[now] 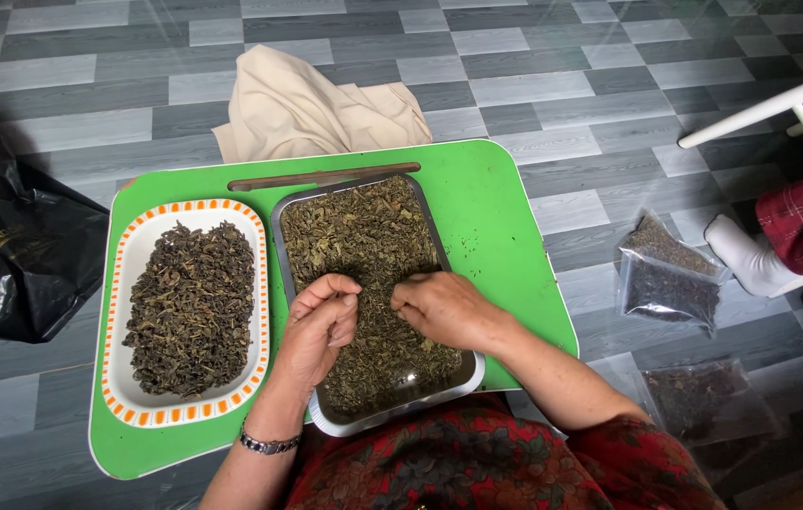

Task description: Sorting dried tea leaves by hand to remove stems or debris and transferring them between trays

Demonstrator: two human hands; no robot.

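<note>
Fingers [350, 304] of left hand [321, 326] and right hand [444, 307]: curled, pinching dried leaves [364, 231] in metal tray [281, 236], frame centre; white dish [123, 255] left, green desk [496, 217].

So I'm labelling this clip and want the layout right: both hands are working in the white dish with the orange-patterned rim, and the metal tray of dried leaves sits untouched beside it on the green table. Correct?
Not quite: the head view shows both the left hand and the right hand in the metal tray of dried leaves. The white dish with the orange-patterned rim is the one sitting untouched beside it on the green table.
</note>
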